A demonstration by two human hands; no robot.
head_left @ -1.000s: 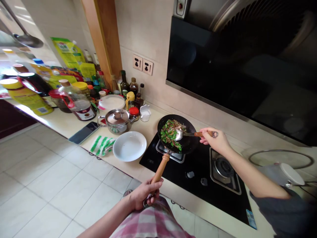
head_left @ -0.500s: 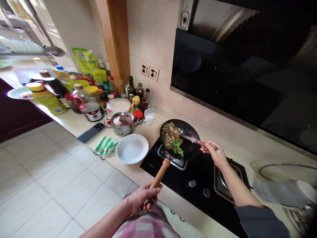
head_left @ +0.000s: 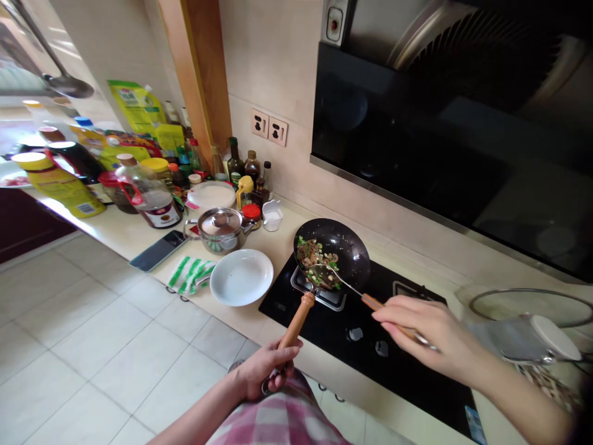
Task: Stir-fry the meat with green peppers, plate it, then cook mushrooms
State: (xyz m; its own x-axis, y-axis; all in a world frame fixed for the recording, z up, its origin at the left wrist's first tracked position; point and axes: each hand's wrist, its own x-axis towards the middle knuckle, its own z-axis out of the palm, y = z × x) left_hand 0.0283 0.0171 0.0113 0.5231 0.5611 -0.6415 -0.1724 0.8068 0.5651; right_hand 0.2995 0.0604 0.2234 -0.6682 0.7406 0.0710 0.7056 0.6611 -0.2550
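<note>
My left hand (head_left: 273, 369) is closed round the wooden handle of a black wok (head_left: 354, 250), which is tilted over the left burner of the stove. In my right hand (head_left: 424, 327) is a metal spatula (head_left: 370, 301) with a wooden grip. Its head reaches into the wok, among cooked meat pieces with chopped green peppers (head_left: 312, 253). The food lies on the wok's left and near side; part of it is hidden by the spatula. Left of the stove stands a white plate (head_left: 241, 278) with nothing on it.
A lidded steel pot (head_left: 221, 232), a striped cloth (head_left: 189, 275) and a phone (head_left: 157, 250) lie left of the plate. Several bottles and jars crowd the counter behind. The range hood (head_left: 417, 142) overhangs the stove; a glass lid (head_left: 530, 307) rests at right.
My right hand has moved nearer to me and right, turning the spatula so its head sits at the wok's near side. The food looks spread lower in the wok. My left hand keeps its grip.
</note>
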